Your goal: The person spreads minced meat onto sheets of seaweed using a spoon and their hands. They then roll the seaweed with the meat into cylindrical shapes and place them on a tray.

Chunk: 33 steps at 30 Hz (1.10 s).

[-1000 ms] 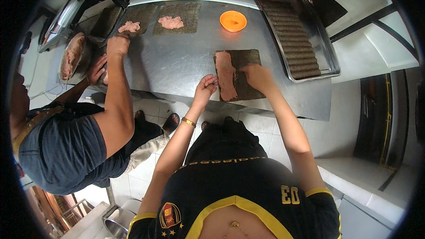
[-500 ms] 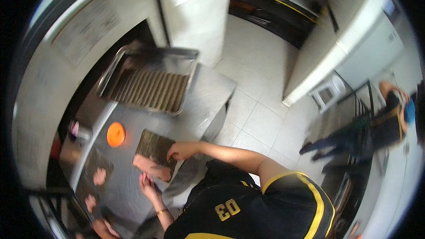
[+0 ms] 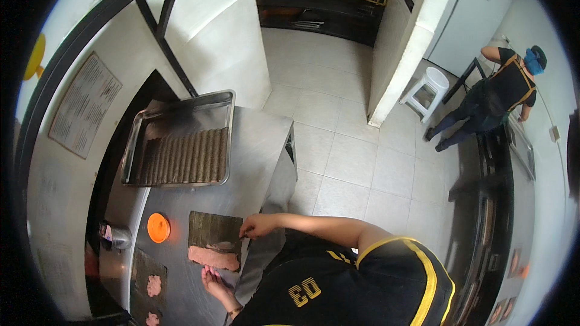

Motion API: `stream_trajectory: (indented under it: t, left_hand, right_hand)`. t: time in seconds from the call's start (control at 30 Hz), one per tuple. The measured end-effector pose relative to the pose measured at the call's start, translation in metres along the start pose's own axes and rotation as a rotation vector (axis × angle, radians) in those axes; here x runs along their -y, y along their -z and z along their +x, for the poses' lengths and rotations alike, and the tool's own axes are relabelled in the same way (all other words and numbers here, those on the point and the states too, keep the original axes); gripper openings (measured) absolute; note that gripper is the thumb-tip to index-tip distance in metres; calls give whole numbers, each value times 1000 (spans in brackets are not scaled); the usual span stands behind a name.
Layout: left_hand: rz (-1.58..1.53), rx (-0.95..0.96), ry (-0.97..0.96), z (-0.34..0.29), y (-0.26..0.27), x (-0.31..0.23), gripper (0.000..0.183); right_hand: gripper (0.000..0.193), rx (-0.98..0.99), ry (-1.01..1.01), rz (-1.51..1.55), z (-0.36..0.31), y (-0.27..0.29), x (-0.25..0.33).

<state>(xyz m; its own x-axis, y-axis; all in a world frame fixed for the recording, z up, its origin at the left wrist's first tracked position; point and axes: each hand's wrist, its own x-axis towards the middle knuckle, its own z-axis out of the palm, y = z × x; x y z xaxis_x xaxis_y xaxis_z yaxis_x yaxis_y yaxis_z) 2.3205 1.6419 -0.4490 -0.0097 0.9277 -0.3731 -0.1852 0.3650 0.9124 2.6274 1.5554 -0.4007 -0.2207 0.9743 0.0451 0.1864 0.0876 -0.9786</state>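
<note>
Just beyond the left hand's (image 3: 215, 284) loosely parted fingers, the paste (image 3: 212, 258) wants light pressure. The sheet (image 3: 212, 227) lies beside the right hand's (image 3: 258, 226) curled fingers; I cannot tell if they're clamped.

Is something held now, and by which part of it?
It cannot be told: the right hand is at the edge of the dark sheet, the left hand beside the pink paste; no grip shows clearly.

Commercial-type kitchen: s/steel worktop (image 3: 257, 148) w/ deep metal tray (image 3: 196, 108) of dark rolls (image 3: 186, 158), dark sheet (image 3: 211, 227) part-covered w/ pink paste (image 3: 212, 258), orange bowl (image 3: 153, 225) nr. tray; tiled flr. (image 3: 347, 157), co-worker (image 3: 506, 89) in bkgd.
</note>
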Motion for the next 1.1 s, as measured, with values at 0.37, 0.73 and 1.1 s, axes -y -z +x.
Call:
stream_trajectory:
  t: [0.37,0.73,1.1]
  left_hand:
    - [-91,-67,26,-22,-12,-4,27]
    - [-15,-105,-16,-49,-30,-1,30]
    - [-85,-224,-15,-41,-43,0,29]
  right_hand:
    - [31,80,-177,126,25,-7,0]
    - [25,135,-321,185,47,-8,26]
    - [27,132,-174,-268,103,13,31]
